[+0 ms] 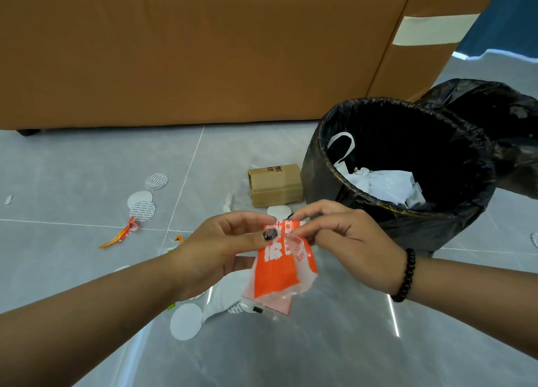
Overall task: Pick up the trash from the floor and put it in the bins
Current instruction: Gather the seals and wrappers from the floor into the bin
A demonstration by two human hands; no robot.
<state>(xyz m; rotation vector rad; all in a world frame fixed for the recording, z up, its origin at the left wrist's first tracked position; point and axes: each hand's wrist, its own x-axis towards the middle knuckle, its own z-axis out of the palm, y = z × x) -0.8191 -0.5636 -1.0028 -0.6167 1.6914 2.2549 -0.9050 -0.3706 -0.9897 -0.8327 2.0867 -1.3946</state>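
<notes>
Both hands pinch orange wrapper [279, 267]; bin [407, 165] holds white bags [387, 186].

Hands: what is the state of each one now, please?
Left hand: closed on the top of the orange wrapper.
Right hand: also pinching the wrapper's top edge.

one camera on my head looks forward and down, close over my hands, onto the floor [87, 168], with the bin [343, 165] and sofa [189, 52] just ahead.
</notes>
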